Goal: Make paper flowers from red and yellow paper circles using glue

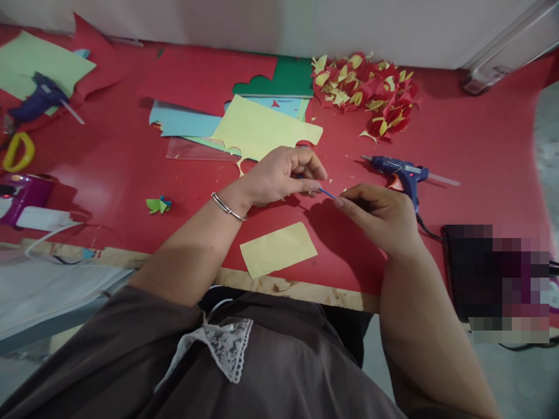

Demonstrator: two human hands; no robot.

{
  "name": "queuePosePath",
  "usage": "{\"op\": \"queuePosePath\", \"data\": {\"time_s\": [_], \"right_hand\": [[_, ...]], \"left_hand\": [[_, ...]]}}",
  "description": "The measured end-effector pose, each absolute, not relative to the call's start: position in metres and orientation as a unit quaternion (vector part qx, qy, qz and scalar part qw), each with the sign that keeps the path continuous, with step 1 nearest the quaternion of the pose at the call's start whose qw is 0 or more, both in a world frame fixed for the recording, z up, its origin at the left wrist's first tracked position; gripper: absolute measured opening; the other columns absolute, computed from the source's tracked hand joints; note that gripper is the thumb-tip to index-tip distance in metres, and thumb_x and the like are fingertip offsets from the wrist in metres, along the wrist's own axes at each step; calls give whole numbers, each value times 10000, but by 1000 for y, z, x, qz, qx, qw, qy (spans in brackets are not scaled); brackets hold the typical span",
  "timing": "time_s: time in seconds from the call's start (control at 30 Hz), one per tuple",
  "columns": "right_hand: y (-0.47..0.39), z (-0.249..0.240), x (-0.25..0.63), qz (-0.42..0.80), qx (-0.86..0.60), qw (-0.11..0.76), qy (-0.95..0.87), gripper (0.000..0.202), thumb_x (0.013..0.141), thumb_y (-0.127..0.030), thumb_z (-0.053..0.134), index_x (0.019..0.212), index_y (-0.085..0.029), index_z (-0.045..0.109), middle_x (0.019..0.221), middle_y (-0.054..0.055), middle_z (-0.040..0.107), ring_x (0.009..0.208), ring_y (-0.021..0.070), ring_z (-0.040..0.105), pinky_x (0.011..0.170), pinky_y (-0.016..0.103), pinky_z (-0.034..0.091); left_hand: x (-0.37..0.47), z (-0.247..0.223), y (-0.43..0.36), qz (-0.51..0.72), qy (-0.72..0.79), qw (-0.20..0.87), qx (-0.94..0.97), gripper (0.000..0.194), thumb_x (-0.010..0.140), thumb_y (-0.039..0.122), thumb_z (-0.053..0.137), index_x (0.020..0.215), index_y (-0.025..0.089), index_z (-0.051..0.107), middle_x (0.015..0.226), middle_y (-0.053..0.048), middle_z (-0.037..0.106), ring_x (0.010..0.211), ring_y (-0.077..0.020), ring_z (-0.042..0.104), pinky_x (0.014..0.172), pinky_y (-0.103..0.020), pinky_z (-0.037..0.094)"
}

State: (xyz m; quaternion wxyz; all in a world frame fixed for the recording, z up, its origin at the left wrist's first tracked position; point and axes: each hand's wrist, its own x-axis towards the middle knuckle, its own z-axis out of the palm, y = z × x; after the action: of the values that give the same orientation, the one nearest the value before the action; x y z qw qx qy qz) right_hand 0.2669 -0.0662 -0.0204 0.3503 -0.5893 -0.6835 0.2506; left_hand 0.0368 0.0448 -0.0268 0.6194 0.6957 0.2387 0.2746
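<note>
Your left hand (283,174), centre frame, is curled, thumb and fingers pinching a thin blue stick (326,193). Your right hand (388,218), right of centre, pinches its lower end between thumb and forefinger. Stick: mid-frame, spanning the gap; long axis slopes gently, lower end towards frame's lower right. Yellow paper rectangle (279,250) lies below, apart.

Smooth red worktop (196,186) with rough wooden edge (283,286); matt yellow paper (279,250); plastic glue gun (399,169); shiny metal bracelet (227,208); lacy cloth trim (233,352); blue stick (327,193), finish unclear
</note>
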Motion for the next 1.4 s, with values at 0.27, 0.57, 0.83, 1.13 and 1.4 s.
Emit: {"op": "queuePosePath", "data": {"time_s": [0.27,0.57,0.83,1.13,1.4], "right_hand": [[-66,-18,266,247,-589,343,-689,386,947,-614,737,827,-248,762,720,38,738,611,183,616,550,329,434],[-65,-19,267,237,-578,357,-694,305,954,-525,762,823,-249,774,743,34,745,633,185,638,582,335,454],[-65,-18,266,227,-593,362,-682,322,966,-520,738,810,-240,769,692,25,714,617,176,621,562,318,435],[-66,-19,266,227,-599,365,-675,263,969,-456,732,823,-239,757,696,19,699,608,169,594,571,319,439],[-65,-20,268,215,-613,361,-669,241,970,-418,716,817,-234,746,700,12,697,618,165,588,575,307,421]], "left_hand": [[37,-22,43,279,257,633,675,127,812,94,849,916,162,825,852,-59,815,818,-181,801,804,-318,656],[39,-22,41,289,259,629,673,188,797,134,873,977,161,828,901,-62,831,892,-198,807,847,-332,665],[41,-31,45,318,274,635,648,479,768,106,897,1196,202,704,988,-60,809,978,-211,814,792,-276,624],[41,-31,44,320,302,637,633,437,738,128,890,1088,221,647,785,13,725,696,-132,713,610,-245,552],[42,-28,48,431,351,584,592,228,769,61,802,928,179,689,870,-18,740,813,-130,724,774,-275,613]]}}
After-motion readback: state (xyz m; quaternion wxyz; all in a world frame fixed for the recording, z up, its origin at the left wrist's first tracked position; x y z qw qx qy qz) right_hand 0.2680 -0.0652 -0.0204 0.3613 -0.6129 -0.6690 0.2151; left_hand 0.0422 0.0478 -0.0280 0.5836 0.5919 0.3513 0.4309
